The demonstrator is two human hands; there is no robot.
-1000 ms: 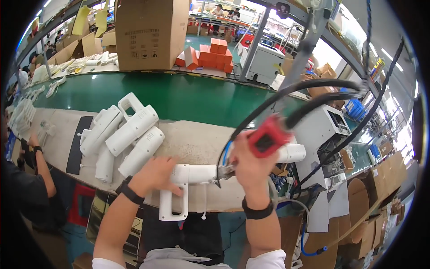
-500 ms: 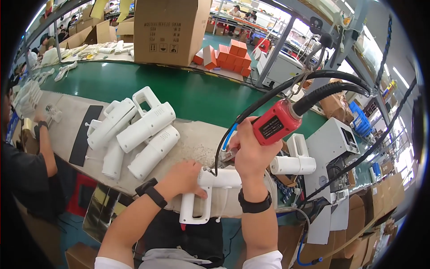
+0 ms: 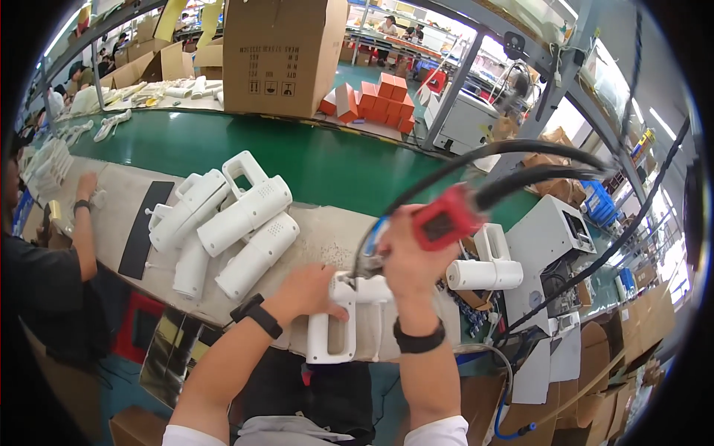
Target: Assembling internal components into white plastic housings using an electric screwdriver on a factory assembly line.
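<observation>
Left hand (image 3: 303, 290): closed on a white plastic housing with a loop handle (image 3: 319, 338), thumb by the handle.
Right hand (image 3: 413, 260): wrapped round a red boxy handheld tool (image 3: 448, 215) — black cables trail from it, tip blurred near the housing.
Housing: at the near edge of the beige work surface (image 3: 327, 232), handle toward the person.
Pile: white cylindrical handled units (image 3: 249, 214), left — glossy green belt (image 3: 312, 160) beyond.

One casing (image 3: 318, 338) lies at the front of the bench (image 3: 320, 236); piled casings (image 3: 247, 214) left, another casing (image 3: 485, 275) right; conveyor (image 3: 178, 145) behind; beyond it, a carton (image 3: 279, 56) left of boxes (image 3: 383, 104).
</observation>
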